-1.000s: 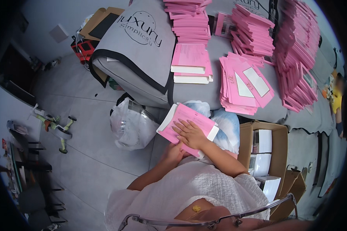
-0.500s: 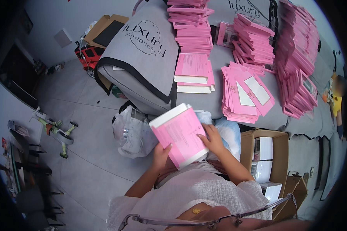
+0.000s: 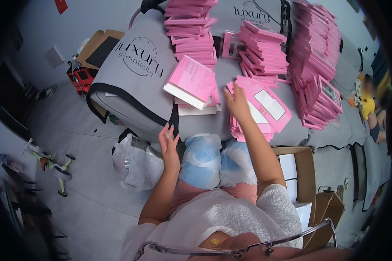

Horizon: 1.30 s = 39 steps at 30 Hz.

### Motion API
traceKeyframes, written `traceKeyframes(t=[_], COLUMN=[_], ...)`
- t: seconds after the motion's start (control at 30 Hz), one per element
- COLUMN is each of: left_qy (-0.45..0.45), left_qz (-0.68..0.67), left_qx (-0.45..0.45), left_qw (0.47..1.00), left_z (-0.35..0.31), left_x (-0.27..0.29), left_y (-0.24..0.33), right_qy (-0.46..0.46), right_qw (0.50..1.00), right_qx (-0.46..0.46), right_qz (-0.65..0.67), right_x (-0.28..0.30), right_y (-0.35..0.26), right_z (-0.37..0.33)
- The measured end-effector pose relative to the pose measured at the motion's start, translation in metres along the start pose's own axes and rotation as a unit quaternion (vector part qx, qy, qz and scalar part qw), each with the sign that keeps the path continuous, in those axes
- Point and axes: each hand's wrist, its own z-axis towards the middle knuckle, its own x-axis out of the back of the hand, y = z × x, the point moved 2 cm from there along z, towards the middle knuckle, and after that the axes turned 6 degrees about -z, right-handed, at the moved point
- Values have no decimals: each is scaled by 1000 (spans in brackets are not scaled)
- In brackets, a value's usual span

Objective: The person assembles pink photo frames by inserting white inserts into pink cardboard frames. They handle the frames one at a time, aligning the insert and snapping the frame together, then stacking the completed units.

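Observation:
My right hand (image 3: pixel 238 103) reaches onto the left edge of a fanned pile of flat pink cardboard pieces with white windows (image 3: pixel 272 106). Its thumb stands apart from the fingers, and no grip on a piece shows. Raised in front of the sofa edge, my left hand (image 3: pixel 170 148) holds nothing, its fingers stretched upward and apart. Beyond it, a thin pink box with a white side (image 3: pixel 190 80) lies askew on a low stack of similar boxes (image 3: pixel 200 109), touched by neither hand.
Tall stacks of pink boxes (image 3: pixel 315 48) stand on the grey sofa (image 3: pixel 135 98). A white plastic bag (image 3: pixel 137 167) sits by my left knee. Right of my legs is an open carton (image 3: pixel 307 174) with white boxes. A child's bike (image 3: pixel 52 165) stands at left; a person (image 3: pixel 368 106) is far right.
The pink box has gone from my hands onto the low stack on the sofa. My right hand has moved forward to the flat cardboard pile; my left hand has let go and drawn left.

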Motion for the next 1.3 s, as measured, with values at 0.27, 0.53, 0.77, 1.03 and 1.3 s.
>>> traceKeyframes(t=[0.27,0.53,0.77,1.03,1.3], left_qy=[97,-56,-175,-174,-276], left_qz=[67,60,34,52,-399], left_qx=[101,143,160,187,264], left_qw=[988,986,971,965,834], left_z=[-34,-33,-47,-56,-58], left_x=[58,1,-45,-25,-93], left_y=[-17,-31,-45,-40,3], right_qy=[-52,2,-122,207,114], right_qw=[920,807,862,949,897], right_qx=[-215,-471,-437,-224,410], right_qz=[-324,357,224,80,-116], right_x=[110,116,93,121,156], right_y=[246,351,262,197,-59], right_z=[9,-37,-38,-41,-139])
